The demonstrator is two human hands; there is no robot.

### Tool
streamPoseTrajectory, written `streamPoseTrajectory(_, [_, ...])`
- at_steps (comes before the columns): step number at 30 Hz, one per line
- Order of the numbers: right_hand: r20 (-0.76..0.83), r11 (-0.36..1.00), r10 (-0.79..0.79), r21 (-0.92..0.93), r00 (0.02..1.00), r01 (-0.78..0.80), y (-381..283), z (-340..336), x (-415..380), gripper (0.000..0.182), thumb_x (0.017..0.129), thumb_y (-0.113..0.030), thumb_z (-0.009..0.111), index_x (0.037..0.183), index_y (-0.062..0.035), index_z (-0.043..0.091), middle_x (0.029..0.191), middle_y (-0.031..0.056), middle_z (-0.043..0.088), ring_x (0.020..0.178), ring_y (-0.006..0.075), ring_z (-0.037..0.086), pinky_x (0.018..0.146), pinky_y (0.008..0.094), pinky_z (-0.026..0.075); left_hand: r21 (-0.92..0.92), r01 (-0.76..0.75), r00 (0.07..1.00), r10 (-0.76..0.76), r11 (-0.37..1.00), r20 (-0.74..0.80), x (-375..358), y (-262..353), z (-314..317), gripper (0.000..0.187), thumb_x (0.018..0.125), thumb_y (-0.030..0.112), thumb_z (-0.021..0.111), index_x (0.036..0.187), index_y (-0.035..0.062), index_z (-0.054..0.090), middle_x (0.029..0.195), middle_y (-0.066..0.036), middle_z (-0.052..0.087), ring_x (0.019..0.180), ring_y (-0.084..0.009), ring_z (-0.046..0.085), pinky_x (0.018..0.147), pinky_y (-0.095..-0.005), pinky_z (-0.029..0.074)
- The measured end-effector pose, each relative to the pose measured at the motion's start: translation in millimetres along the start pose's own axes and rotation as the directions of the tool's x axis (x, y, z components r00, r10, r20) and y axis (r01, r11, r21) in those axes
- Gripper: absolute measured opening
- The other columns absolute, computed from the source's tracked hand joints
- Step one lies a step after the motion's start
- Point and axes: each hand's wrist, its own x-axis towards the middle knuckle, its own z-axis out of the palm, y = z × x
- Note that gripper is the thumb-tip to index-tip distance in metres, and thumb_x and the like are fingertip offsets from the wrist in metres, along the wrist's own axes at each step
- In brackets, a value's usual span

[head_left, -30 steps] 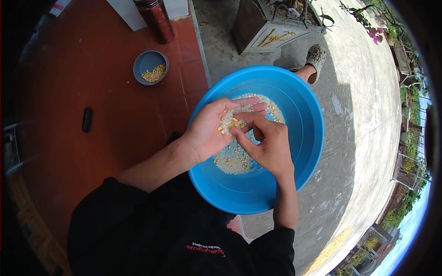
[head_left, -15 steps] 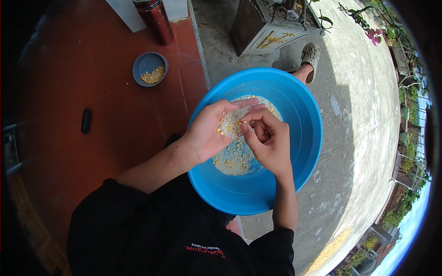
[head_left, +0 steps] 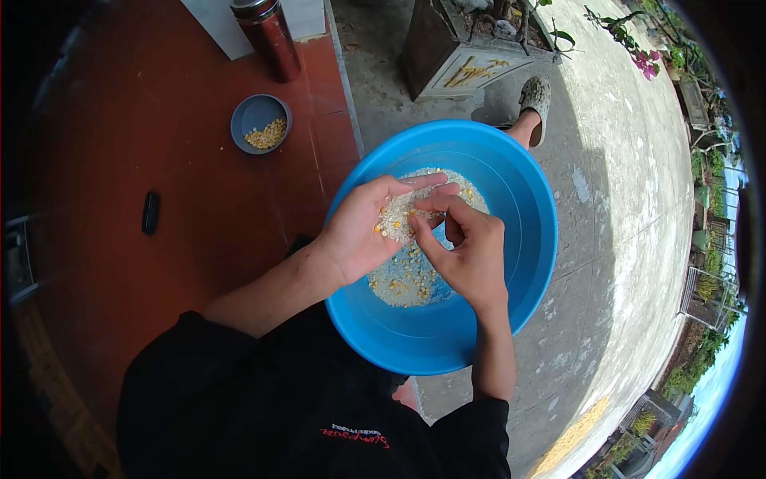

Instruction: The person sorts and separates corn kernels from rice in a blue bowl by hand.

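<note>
My left hand [head_left: 355,227] is cupped palm up over the blue basin [head_left: 523,239], holding a handful of white rice grains mixed with yellow corn kernels [head_left: 396,222]. Over that palm, my right hand [head_left: 471,247] bends its thumb and index finger towards each other in a pinch, with a yellow corn kernel [head_left: 412,214] at their tips. More rice and corn [head_left: 403,283] lies spread on the basin's bottom, partly hidden under both hands.
A small grey bowl [head_left: 259,108] with corn kernels stands on the red tiles, near a red flask [head_left: 271,44]. A black oblong object [head_left: 150,212] lies further left. Beyond the basin are a planter [head_left: 471,60] and a foot in a clog [head_left: 535,108].
My right thumb and index finger have shifted slightly left and down, into the grains on my left palm. My left hand stays almost in place.
</note>
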Motion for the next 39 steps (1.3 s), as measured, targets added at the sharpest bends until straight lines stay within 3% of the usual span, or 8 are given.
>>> streamPoseTrajectory(2, [-0.029,0.999,-0.038,-0.009,0.999,0.037,3,6,-1,0.019,0.088,-0.01,0.087,0.106,-0.0059,0.08,0.061,-0.0005,0.057,0.053,0.0044,0.041,0.05,0.026,0.034,-0.002,0.003,1.0,-0.003,1.0,0.014,0,0,-1,0.059,0.106,0.019,0.042,0.157,-0.0108,0.045,0.158,-0.023,0.055,0.148,-0.0318,0.05,0.127,-0.0472,0.038])
streamPoseTrajectory(17, [-0.04,0.997,-0.072,-0.003,0.997,0.072,5,11,-2,0.015,0.09,-0.01,0.086,0.103,-0.0063,0.079,0.057,-0.0012,0.053,0.052,0.0036,0.041,0.049,0.0262,0.033,0.007,-0.003,1.0,0.003,1.0,0.028,0,0,-4,0.061,0.105,0.019,0.042,0.158,-0.0107,0.043,0.157,-0.023,0.056,0.147,-0.0317,0.052,0.125,-0.0451,0.04])
streamPoseTrajectory(23, [0.06,0.958,0.083,0.272,0.995,-0.096,11,1,-2,0.014,0.092,-0.005,0.078,0.105,-0.0015,0.075,0.063,-0.0045,0.054,0.053,0.0017,0.032,0.048,0.0245,0.025,0.01,0.015,1.0,-0.015,1.0,0.023,0,0,-4,0.058,0.107,0.019,0.041,0.158,-0.0086,0.046,0.155,-0.02,0.058,0.145,-0.0284,0.055,0.126,-0.0435,0.039])
streamPoseTrajectory(29, [0.211,0.393,0.174,0.88,0.962,-0.265,33,-16,3,0.03,0.105,-0.031,0.052,0.096,-0.0028,0.06,0.064,-0.0062,0.042,0.053,0.0033,0.031,0.05,0.0253,0.021,-0.036,0.022,1.0,-0.022,0.999,-0.006,0,-1,-2,0.054,0.108,0.019,0.04,0.155,-0.0072,0.049,0.151,-0.017,0.061,0.141,-0.0267,0.059,0.124,-0.0423,0.042])
streamPoseTrajectory(30, [0.205,0.434,0.183,0.861,0.961,-0.266,33,-16,3,0.04,0.106,-0.041,0.044,0.089,-0.0064,0.055,0.065,-0.0053,0.043,0.054,0.0032,0.028,0.051,0.0246,0.02,-0.042,0.024,1.0,-0.024,0.999,0.002,1,-1,-3,0.054,0.108,0.019,0.04,0.155,-0.0071,0.05,0.15,-0.017,0.062,0.141,-0.0269,0.059,0.124,-0.0421,0.042])
streamPoseTrajectory(33, [0.172,0.601,0.163,0.764,0.972,-0.235,28,-15,1,0.031,0.105,-0.031,0.054,0.088,-0.0046,0.059,0.064,-0.0061,0.044,0.054,0.0041,0.03,0.051,0.0256,0.021,-0.043,0.021,1.0,-0.021,0.999,-0.016,2,-2,-3,0.054,0.108,0.018,0.04,0.154,-0.0073,0.05,0.152,-0.018,0.061,0.141,-0.0272,0.059,0.123,-0.0425,0.043])
streamPoseTrajectory(37, [0.109,0.905,0.071,0.411,0.991,-0.11,22,-6,1,0.011,0.099,-0.013,0.068,0.1,-0.0028,0.074,0.061,-0.0065,0.041,0.055,0.0037,0.031,0.051,0.0264,0.024,-0.022,0.01,1.0,-0.01,1.0,0.005,3,-2,-5,0.054,0.107,0.019,0.041,0.154,-0.0077,0.05,0.154,-0.019,0.059,0.141,-0.0285,0.057,0.123,-0.0436,0.042])
streamPoseTrajectory(39, [0.157,0.968,0.071,0.227,0.985,-0.106,12,-13,0,0.017,0.097,-0.004,0.073,0.112,-0.0025,0.08,0.062,-0.0095,0.04,0.057,0.0005,0.031,0.051,0.0242,0.023,-0.017,0.014,0.999,-0.014,1.0,0.031,1,-1,-4,0.055,0.107,0.019,0.042,0.154,-0.0078,0.05,0.155,-0.019,0.059,0.142,-0.0291,0.056,0.122,-0.0439,0.042])
